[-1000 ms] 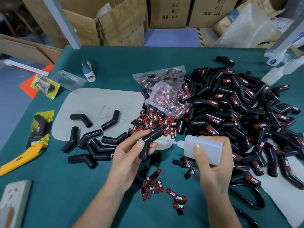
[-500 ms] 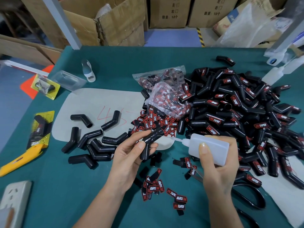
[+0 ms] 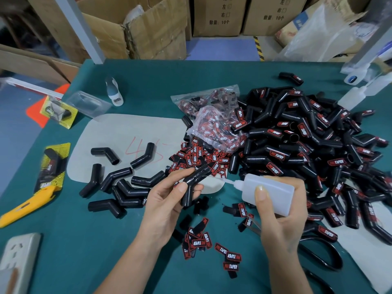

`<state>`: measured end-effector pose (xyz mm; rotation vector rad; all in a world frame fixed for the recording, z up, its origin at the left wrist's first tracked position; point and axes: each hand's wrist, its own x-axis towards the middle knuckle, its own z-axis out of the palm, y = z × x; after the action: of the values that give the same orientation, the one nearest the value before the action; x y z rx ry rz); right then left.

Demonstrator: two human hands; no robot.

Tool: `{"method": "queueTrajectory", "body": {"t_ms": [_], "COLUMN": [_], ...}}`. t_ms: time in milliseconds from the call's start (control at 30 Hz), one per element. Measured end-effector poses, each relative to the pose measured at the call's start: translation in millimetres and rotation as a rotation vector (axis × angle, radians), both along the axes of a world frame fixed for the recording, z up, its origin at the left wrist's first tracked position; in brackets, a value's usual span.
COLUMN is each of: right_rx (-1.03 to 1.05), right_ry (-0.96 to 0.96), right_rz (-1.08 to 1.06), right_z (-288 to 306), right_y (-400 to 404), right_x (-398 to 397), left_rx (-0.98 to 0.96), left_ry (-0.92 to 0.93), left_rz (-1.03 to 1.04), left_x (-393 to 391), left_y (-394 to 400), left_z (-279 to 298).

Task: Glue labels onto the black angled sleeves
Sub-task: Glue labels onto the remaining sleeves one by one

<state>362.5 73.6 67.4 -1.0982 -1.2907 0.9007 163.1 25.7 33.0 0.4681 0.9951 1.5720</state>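
Observation:
My left hand (image 3: 167, 200) grips a bare black angled sleeve (image 3: 194, 183) above the green table. My right hand (image 3: 282, 211) holds a white glue bottle (image 3: 267, 193), and its thin nozzle points left, just short of the sleeve's upper arm. Several unlabelled sleeves (image 3: 118, 181) lie to the left on a pale sheet. A big heap of labelled sleeves (image 3: 307, 149) fills the right side. Loose red-and-black labels (image 3: 201, 155) are spread beyond my hands, and more labels (image 3: 210, 245) lie in front of them.
Clear bags of labels (image 3: 214, 115) sit behind the loose ones. A yellow utility knife (image 3: 27, 204), a packaged sleeve (image 3: 53, 164) and a white socket strip (image 3: 19, 257) lie at the left. Scissors (image 3: 318, 257) rest at lower right. Spare glue bottles (image 3: 356, 92) are far right; cardboard boxes (image 3: 148, 28) stand behind.
The glue bottle's nozzle has swung up from level with my left fingers toward the sleeve's upper arm. The left hand and sleeve have stayed nearly still.

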Motion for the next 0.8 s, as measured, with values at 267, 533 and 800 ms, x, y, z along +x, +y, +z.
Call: {"method": "queueTrajectory", "body": {"t_ms": [267, 533, 800], "right_rx": [0.004, 0.018, 0.015], "right_ry": [-0.002, -0.015, -0.010], "right_rz": [-0.004, 0.010, 0.000], "right_z": [0.1, 1.0, 1.0], "right_y": [-0.1, -0.5, -0.5], "right_x": [0.9, -1.1, -0.2], "left_rx": [0.007, 0.024, 0.055], "left_ry": [0.003, 0.010, 0.031], "left_rz": [-0.001, -0.012, -0.024], "left_x": [0.2, -0.2, -0.9], "left_y": [0.1, 0.0, -0.2], "left_z": [-1.0, -4.1, -7.6]}}
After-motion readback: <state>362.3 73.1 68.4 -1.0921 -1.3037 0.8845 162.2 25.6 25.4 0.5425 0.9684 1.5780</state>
